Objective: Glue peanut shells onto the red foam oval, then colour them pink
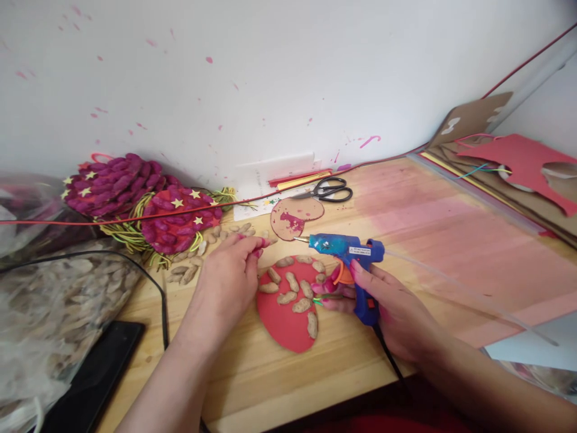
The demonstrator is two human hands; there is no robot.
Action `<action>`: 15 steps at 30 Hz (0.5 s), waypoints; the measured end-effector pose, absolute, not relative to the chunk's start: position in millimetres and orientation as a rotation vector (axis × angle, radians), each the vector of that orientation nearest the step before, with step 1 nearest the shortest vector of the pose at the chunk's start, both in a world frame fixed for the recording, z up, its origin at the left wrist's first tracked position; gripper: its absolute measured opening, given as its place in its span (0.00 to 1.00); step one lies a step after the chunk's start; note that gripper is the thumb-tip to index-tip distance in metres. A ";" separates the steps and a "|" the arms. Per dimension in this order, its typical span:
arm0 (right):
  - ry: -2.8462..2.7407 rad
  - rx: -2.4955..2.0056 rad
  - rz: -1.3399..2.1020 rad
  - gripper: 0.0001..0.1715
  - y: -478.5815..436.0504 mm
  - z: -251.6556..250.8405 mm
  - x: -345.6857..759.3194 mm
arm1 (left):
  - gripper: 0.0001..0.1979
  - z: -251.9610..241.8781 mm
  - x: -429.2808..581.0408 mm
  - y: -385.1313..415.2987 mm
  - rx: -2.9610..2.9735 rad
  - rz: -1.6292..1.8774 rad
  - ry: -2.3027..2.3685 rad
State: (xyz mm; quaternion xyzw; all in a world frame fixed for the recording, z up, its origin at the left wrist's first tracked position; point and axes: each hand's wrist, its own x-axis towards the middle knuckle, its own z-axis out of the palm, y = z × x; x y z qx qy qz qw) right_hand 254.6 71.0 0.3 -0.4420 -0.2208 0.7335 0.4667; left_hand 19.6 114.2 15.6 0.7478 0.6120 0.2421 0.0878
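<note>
A blue hot glue gun (pixel 336 245) with an orange trigger is gripped in my right hand (pixel 396 300), its nozzle aimed left. A clear glue stick (pixel 433 269) trails from its back. My left hand (pixel 229 270) pinches a peanut (pixel 270 242) just left of the nozzle tip, mostly hidden by the fingers. Below both hands lies a red heart-shaped piece (pixel 282 328) with several unshelled peanuts (pixel 292 281) on it. Green and yellow strings (pixel 321 299) show at its right edge by my right fingers. Behind the nozzle is a heart-shaped card (pixel 297 213) with red stains.
Black-handled scissors (pixel 333 189) lie at the back by paper strips. Purple peanut-covered hearts with stars (pixel 180 219) stand left, near loose peanuts (pixel 184 270). A bag of peanuts (pixel 63 325) and a black flat object (pixel 97 373) are nearer. Red cut-out sheet (pixel 518 159) lies right.
</note>
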 end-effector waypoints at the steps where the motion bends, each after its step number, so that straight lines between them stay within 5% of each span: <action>1: -0.542 -1.086 1.800 0.23 71.0 0.3 254.6 | 0.14 15.8 18.7 113.8 2.240 0.728 1.808; 15: -0.554 -1.064 1.799 0.24 71.1 -1.9 255.6 | 0.22 8.1 38.2 95.3 2.604 0.423 1.622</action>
